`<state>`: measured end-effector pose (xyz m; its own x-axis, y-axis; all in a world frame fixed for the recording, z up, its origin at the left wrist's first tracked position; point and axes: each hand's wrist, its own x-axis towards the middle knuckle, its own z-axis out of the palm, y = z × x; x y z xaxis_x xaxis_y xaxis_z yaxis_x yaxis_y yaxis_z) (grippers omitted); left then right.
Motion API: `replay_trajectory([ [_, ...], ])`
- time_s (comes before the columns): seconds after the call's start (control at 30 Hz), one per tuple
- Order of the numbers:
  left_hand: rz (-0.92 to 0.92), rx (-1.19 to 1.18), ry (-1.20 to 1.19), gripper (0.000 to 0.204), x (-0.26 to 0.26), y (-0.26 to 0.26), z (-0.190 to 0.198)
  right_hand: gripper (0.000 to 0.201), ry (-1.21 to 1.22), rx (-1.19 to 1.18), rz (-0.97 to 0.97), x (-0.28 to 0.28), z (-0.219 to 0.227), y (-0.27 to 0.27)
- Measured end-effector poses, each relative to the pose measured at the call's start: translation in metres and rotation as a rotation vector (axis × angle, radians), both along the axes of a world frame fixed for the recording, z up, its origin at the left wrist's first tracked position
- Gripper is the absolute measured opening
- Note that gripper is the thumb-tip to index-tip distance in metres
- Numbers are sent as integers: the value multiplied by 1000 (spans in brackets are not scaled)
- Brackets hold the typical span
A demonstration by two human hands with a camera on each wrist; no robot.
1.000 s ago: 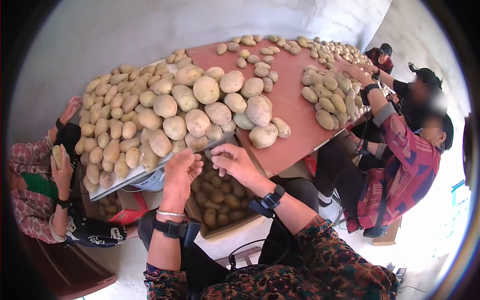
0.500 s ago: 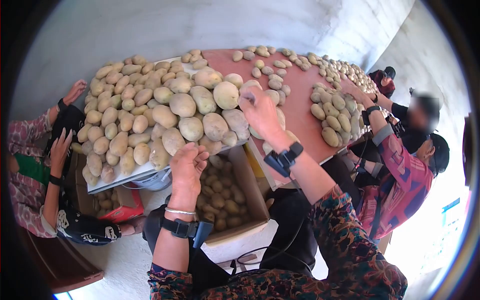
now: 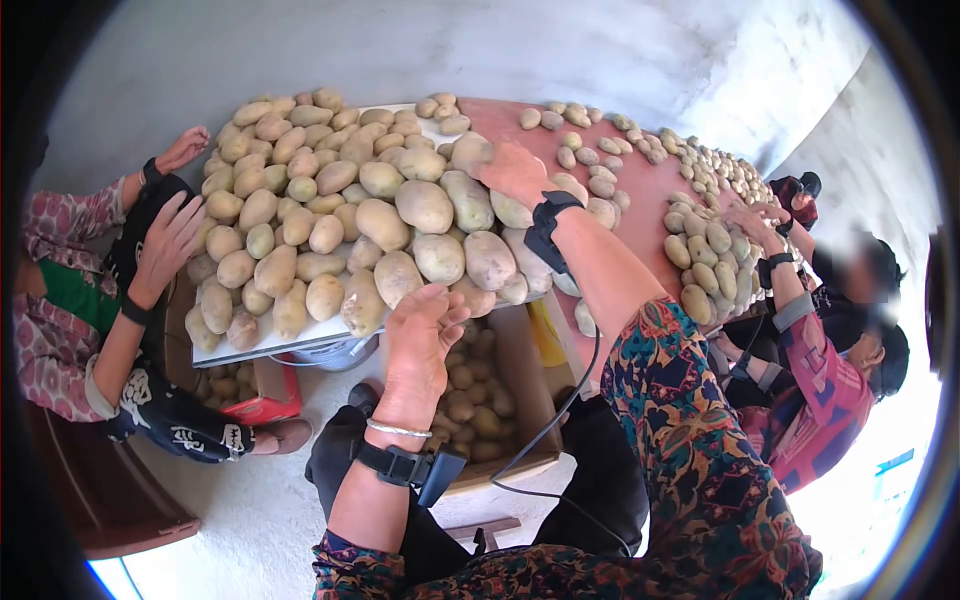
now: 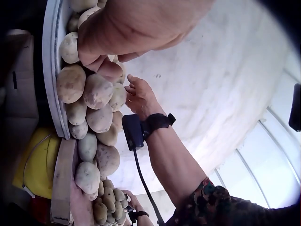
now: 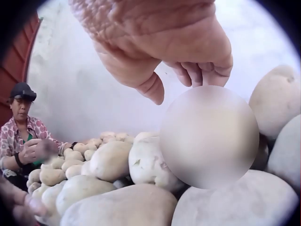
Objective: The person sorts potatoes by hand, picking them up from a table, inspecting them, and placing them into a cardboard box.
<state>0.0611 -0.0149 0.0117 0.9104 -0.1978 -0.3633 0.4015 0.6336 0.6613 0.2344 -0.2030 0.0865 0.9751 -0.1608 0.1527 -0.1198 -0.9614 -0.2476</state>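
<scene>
Potatoes (image 3: 423, 205) lie heaped on a white board (image 3: 262, 345), larger ones along the right side. My right hand (image 3: 518, 172) reaches over the far right part of the heap. In the right wrist view its fingertips come down at the top of a blurred round potato (image 5: 209, 136), with the thumb apart from it. At the heap's near edge my left hand (image 3: 420, 325) hovers with loosely bent fingers and nothing in them. Beneath it, partly hidden by that hand and forearm, stands a cardboard box (image 3: 525, 370) of smaller potatoes.
A red tabletop (image 3: 640, 190) adjoins the board on the right, bearing more potatoes (image 3: 708, 255). One person (image 3: 75, 290) sits at the left with hands near the heap; others sit along the right. A yellow container (image 4: 40, 162) stands below the table edge. A cable hangs from my right wrist.
My right hand has moved from beside the left hand, up and away over the heap to the far potatoes. The left hand stays near the front edge. The person at left no longer shows a potato in hand.
</scene>
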Motion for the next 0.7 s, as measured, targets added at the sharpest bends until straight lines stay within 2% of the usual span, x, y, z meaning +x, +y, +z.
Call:
replay_trajectory([
  [0.13, 10, 3, 6, 34, 3, 7, 0, 65, 183, -22, -21, 9, 9, -3],
  [0.23, 13, 7, -1, 33, 4, 7, 2, 73, 158, 17, -38, 12, 4, -5],
  [0.3, 14, -16, -22, 30, 2, 6, 4, 75, 34, 10, -34, 11, 1, -3],
  [0.43, 12, -20, -25, 27, 1, 0, 3, 71, 116, 29, 39, 18, 3, -12],
  [0.5, 7, -7, -13, 26, 1, -1, 4, 70, 22, 83, 263, 21, -5, -19],
  [0.53, 19, -2, -16, 26, 0, -2, 6, 70, 19, 87, 275, 24, -6, -20],
  [0.6, 11, -1, -18, 26, 1, -1, 5, 72, 6, 10, 224, 20, -5, -12],
  [0.67, 23, 3, -19, 27, 6, 0, 0, 70, 8, 37, 174, 15, -3, -6],
  [0.7, 25, 2, -16, 29, 6, -1, -1, 68, -66, 43, 167, 11, -3, -5],
])
